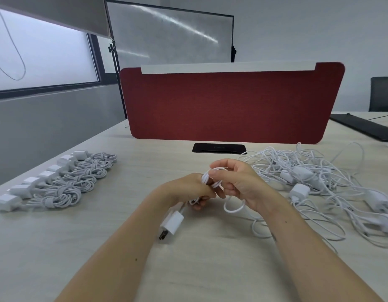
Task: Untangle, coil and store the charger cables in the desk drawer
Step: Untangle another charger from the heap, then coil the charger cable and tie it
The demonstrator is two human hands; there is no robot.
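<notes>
Over the middle of the desk, my left hand grips a small coil of white charger cable. Its white plug adapter hangs just below that hand, above the desk. My right hand pinches a turn of the same cable at the coil, and a loose loop droops under its palm. A tangled heap of white cables and adapters lies on the right. On the left, several coiled chargers lie in a diagonal row. No drawer is in view.
A red fabric divider stands across the back of the desk, with a black cable port in front of it. A black keyboard-like slab lies far right. A whiteboard stands behind, a dark chair at far right.
</notes>
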